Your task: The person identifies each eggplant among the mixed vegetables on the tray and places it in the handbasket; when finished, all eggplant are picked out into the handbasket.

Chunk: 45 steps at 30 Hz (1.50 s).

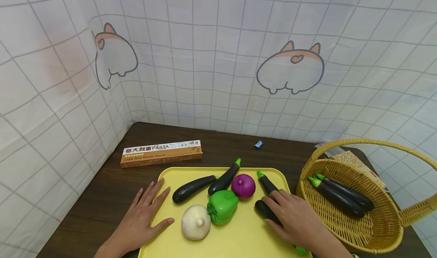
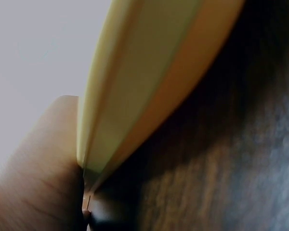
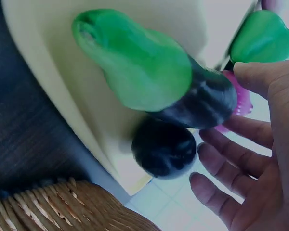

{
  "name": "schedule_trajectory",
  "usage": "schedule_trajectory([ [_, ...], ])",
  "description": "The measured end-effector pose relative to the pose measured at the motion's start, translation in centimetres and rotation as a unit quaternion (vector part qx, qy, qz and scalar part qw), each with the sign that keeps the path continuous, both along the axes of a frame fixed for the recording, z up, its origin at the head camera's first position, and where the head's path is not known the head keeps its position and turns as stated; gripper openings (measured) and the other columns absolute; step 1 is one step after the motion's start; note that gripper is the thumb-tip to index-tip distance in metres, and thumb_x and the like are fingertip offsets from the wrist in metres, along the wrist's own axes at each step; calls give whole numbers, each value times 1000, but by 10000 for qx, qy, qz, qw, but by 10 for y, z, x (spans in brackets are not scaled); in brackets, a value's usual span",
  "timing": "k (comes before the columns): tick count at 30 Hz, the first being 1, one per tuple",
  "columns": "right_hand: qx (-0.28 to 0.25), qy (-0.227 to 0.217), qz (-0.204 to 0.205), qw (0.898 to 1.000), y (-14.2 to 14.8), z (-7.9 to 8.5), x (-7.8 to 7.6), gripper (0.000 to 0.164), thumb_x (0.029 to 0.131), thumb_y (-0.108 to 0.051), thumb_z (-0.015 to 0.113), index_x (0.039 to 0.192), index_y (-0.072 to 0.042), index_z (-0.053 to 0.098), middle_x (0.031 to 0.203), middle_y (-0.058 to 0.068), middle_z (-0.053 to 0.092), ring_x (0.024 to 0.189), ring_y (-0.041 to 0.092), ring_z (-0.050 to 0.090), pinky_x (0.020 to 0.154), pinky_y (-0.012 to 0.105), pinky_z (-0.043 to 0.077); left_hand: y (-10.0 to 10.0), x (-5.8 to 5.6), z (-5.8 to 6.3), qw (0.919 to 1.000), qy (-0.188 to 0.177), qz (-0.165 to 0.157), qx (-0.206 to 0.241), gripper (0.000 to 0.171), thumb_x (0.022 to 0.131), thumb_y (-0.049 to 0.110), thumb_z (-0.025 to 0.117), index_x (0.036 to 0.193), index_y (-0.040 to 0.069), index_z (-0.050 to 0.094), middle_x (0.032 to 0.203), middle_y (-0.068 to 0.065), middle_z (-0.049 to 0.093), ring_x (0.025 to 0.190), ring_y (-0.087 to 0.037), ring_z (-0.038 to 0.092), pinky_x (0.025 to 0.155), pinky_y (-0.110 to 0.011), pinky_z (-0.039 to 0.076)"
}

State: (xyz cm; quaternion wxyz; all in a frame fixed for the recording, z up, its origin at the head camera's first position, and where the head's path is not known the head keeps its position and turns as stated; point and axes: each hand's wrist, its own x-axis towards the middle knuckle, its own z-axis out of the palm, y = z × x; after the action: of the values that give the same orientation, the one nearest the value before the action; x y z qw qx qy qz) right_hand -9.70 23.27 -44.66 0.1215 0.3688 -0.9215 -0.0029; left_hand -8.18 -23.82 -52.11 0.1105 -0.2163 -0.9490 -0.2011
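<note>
My left hand lies with spread fingers over the left rim of a yellow tray. My right hand is over two eggplants at the tray's right side. One eggplant has its green stem at the back; the other eggplant points its stem toward the right wrist camera. In that view the right fingers are loosely bent beside them, not wrapped round either. Also on the tray are two more eggplants, a purple onion, a green bell pepper and a whitish round vegetable.
A wicker basket with a tall handle stands right of the tray, holding two eggplants. Behind it lies a pack of pale grains. A pasta box and a small blue wrapped candy lie behind the tray.
</note>
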Motion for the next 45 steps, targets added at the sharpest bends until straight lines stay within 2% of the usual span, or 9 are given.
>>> schedule_trajectory([
  [4, 13, -41, -63, 10000, -1, -4, 0, 53, 95, -51, 76, 129, -11, 71, 109, 2, 63, 92, 18, 57, 75, 39, 57, 0, 0, -1, 10000, 26, 8, -29, 85, 98, 60, 68, 164, 13, 42, 174, -11, 21, 156, -44, 22, 123, -61, 11],
  [15, -211, 150, 281, 9993, -9, -15, 5, 55, 92, -49, 80, 130, -12, 69, 105, 1, 59, 90, 17, 56, 72, 38, 56, 1, 0, 0, 9999, 129, 16, -39, 84, 97, 60, 69, 163, 13, 44, 173, -12, 23, 155, -44, 24, 123, -60, 12],
  [18, -237, -22, 339, 9991, -12, -18, 8, 55, 94, -50, 78, 133, -13, 68, 107, 0, 61, 92, 17, 59, 74, 38, 57, 1, 0, 0, 9999, 136, 9, -42, 85, 98, 60, 69, 163, 13, 43, 173, -12, 23, 155, -44, 24, 123, -60, 12],
  [22, -244, -477, 341, 9980, -15, -21, 13, 53, 99, -50, 73, 137, -13, 66, 110, -2, 63, 94, 16, 62, 77, 40, 58, 1, 0, 0, 9999, 151, -3, -42, 85, 98, 59, 69, 163, 13, 43, 173, -12, 23, 155, -44, 24, 124, -59, 11],
  [27, -320, -960, 374, 9942, -19, -23, 16, 49, 102, -46, 70, 138, -14, 64, 109, -3, 60, 87, 13, 58, 70, 36, 57, 1, 0, 0, 9999, 163, -7, -50, 84, 98, 59, 69, 164, 13, 43, 173, -12, 23, 155, -44, 24, 124, -59, 11],
  [32, -388, -1252, 439, 9904, -20, -23, 16, 45, 102, -42, 70, 137, -14, 63, 106, -4, 56, 81, 8, 50, 58, 28, 48, 1, 0, -1, 9999, 139, -9, -38, 84, 98, 59, 69, 164, 13, 43, 173, -12, 23, 155, -44, 23, 124, -60, 11],
  [37, -508, -1355, 430, 9885, -20, -21, 16, 43, 101, -37, 72, 137, -16, 62, 106, -6, 53, 77, 6, 46, 54, 24, 43, 1, 0, -1, 10000, 91, -3, -12, 84, 98, 59, 68, 163, 13, 43, 174, -12, 22, 155, -44, 23, 123, -61, 12],
  [45, -401, -1123, 294, 9924, -21, -13, 19, 46, 97, -33, 74, 138, -18, 62, 105, -5, 49, 68, 6, 40, 48, 22, 37, 1, 0, 0, 10000, 63, 8, -7, 84, 98, 59, 68, 164, 13, 43, 174, -11, 21, 156, -43, 22, 123, -60, 11],
])
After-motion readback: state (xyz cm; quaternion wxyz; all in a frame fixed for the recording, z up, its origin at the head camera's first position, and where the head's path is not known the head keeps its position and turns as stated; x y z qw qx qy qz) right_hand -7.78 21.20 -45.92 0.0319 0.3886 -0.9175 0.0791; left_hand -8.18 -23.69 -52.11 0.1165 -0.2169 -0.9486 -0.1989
